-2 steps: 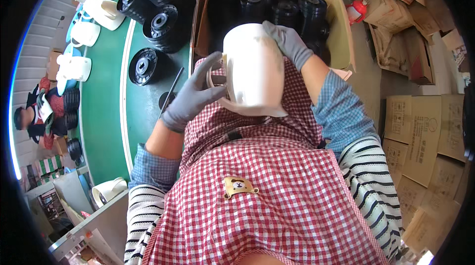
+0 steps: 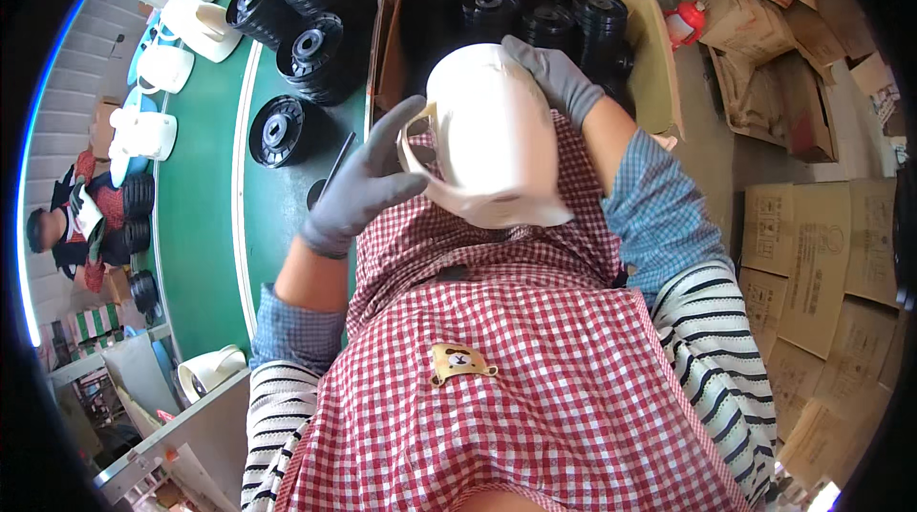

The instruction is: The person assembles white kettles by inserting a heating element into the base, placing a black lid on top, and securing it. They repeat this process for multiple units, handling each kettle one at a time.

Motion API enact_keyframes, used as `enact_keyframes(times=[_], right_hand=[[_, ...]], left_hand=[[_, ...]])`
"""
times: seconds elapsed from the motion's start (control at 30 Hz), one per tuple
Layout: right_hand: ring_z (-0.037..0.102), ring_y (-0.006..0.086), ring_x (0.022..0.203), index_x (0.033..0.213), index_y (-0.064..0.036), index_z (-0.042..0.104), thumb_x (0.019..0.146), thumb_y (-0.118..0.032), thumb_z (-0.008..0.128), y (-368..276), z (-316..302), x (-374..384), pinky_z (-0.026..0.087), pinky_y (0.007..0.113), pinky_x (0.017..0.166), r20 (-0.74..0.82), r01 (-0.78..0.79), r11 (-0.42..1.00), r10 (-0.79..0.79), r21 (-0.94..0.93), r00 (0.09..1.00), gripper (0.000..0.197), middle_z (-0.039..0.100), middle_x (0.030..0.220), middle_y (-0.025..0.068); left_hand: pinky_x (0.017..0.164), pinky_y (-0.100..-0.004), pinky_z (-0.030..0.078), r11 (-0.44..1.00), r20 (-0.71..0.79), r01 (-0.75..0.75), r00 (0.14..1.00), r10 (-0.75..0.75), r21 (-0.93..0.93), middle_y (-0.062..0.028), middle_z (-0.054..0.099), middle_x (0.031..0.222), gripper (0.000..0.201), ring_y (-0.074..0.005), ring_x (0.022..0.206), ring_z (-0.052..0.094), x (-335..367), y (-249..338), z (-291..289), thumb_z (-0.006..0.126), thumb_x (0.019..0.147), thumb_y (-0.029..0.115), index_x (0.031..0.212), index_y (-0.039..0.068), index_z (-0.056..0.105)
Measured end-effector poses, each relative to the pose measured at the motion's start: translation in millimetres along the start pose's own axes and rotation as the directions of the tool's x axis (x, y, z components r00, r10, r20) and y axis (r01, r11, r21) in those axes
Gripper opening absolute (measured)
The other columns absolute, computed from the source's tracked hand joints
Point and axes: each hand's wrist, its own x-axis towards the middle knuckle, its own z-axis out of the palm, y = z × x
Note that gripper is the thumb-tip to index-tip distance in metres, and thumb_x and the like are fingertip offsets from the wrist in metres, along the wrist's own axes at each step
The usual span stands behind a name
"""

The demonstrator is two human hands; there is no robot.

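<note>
A white kettle body (image 2: 492,135), shaped like a jug with a side handle and a pouring lip, is held in front of my apron, lip end toward me. My right hand (image 2: 554,77), in a grey glove, grips it at the far end, its fingers partly hidden behind. Beside the handle, my gloved left hand (image 2: 368,173) is open, thumb and forefinger spread; the forefinger tip is close to the handle's top, and contact cannot be made out. A thin black rod (image 2: 339,163) shows behind the left hand, by the bench edge.
An open carton (image 2: 659,63) of black ribbed round parts stands ahead. On the green belt (image 2: 201,225) to the left are black round parts (image 2: 280,130) and white kettle bodies (image 2: 164,66). A person (image 2: 86,225) works across it. Cardboard boxes (image 2: 812,254) are stacked right, near a red bottle-like object (image 2: 685,23).
My left hand has drawn back slightly from the handle and its fingers have spread. The kettle body has turned a little in my right hand, its lip swinging to the right.
</note>
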Motion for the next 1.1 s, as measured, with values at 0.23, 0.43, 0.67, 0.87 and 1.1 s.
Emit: enact_keyframes(times=[0.23,0.43,0.67,0.87,1.1], right_hand=[[0.064,0.0162,0.105,0.123,-0.0008,0.067,0.103,-0.047,0.054,73,26,-11,0.050,0.030,0.097,0.289,0.225,0.821,-0.077,-0.525,0.954,0.052,0.071,0.115,0.0116],[0.067,0.0210,0.108,0.126,-0.0031,0.067,0.106,-0.050,0.046,20,19,-76,0.052,0.031,0.094,-0.044,0.232,0.972,-0.233,-0.025,0.971,0.055,0.071,0.120,0.0140],[0.063,0.0237,0.121,0.137,-0.0035,0.060,0.108,-0.032,0.048,-25,21,-146,0.048,0.034,0.107,0.151,0.279,0.935,-0.250,-0.221,0.956,0.043,0.067,0.129,0.0140],[0.063,0.0298,0.120,0.138,-0.0053,0.059,0.093,-0.039,0.062,-33,42,-151,0.049,0.040,0.104,0.101,0.195,0.865,-0.168,-0.462,0.981,0.056,0.065,0.130,0.0153],[0.063,0.0333,0.116,0.138,-0.0085,0.054,0.080,-0.027,0.069,-50,73,-147,0.050,0.042,0.100,0.048,0.081,0.524,-0.075,-0.848,0.996,0.063,0.064,0.126,0.0154]], left_hand=[[0.113,-0.0444,0.038,0.629,0.227,-0.378,0.923,0.310,0.679,-0.0224,0.042,0.153,0.050,-0.0362,0.144,0.040,-47,-25,9,0.087,0.080,0.028,0.121,0.006,0.067],[0.100,-0.0348,0.050,1.000,-0.227,0.012,0.974,-0.013,-0.004,-0.0150,0.062,0.136,0.045,-0.0201,0.120,0.061,-52,-67,16,0.087,0.080,0.016,0.115,-0.001,0.064],[0.100,-0.0340,0.049,0.984,-0.212,-0.051,0.973,0.087,0.171,-0.0140,0.062,0.134,0.036,-0.0195,0.117,0.061,-43,-64,31,0.080,0.084,0.008,0.114,-0.002,0.062],[0.104,-0.0372,0.047,0.977,-0.126,-0.137,0.979,0.158,0.163,-0.0192,0.056,0.142,0.024,-0.0240,0.125,0.057,-50,-69,25,0.081,0.084,0.008,0.093,0.001,0.060],[0.106,-0.0390,0.045,0.967,-0.118,-0.152,0.977,0.179,0.205,-0.0207,0.054,0.144,0.027,-0.0268,0.129,0.055,-56,-78,16,0.084,0.082,0.011,0.089,0.003,0.059]])
